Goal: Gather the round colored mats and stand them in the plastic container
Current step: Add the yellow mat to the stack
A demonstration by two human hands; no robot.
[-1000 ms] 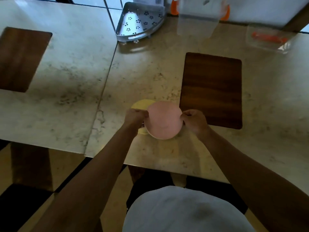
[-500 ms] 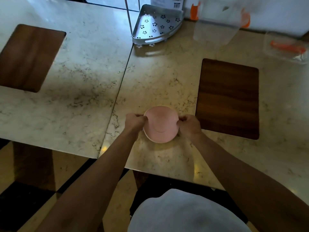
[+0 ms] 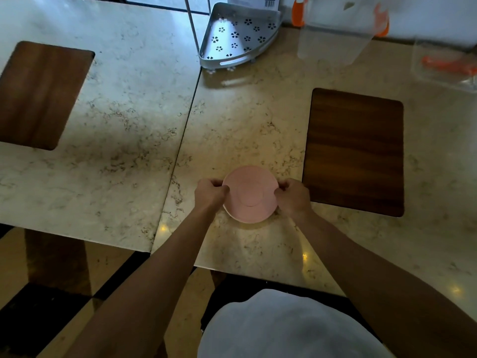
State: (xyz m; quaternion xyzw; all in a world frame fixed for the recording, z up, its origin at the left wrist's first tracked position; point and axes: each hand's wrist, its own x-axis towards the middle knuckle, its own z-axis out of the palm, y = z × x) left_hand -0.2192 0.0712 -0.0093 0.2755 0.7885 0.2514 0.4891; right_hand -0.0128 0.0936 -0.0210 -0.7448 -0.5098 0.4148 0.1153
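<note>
A stack of round mats (image 3: pixel 249 195) with a pink one on top lies flat on the marble table (image 3: pixel 258 120) near its front edge. A pale rim of another mat shows under the pink one. My left hand (image 3: pixel 209 193) pinches the stack's left edge and my right hand (image 3: pixel 293 196) pinches its right edge. The clear plastic container (image 3: pixel 335 29) with orange side clips stands at the far edge of the table, well beyond the mats.
A dark wooden placemat (image 3: pixel 355 151) lies just right of my right hand, another placemat (image 3: pixel 38 94) at far left. A metal corner rack (image 3: pixel 237 34) stands at the back. A clear lid with orange trim (image 3: pixel 446 65) lies at back right.
The yellow mat that stuck out on the left a second ago is now hidden under the pink one. Both hands stay on the stack's edges.
</note>
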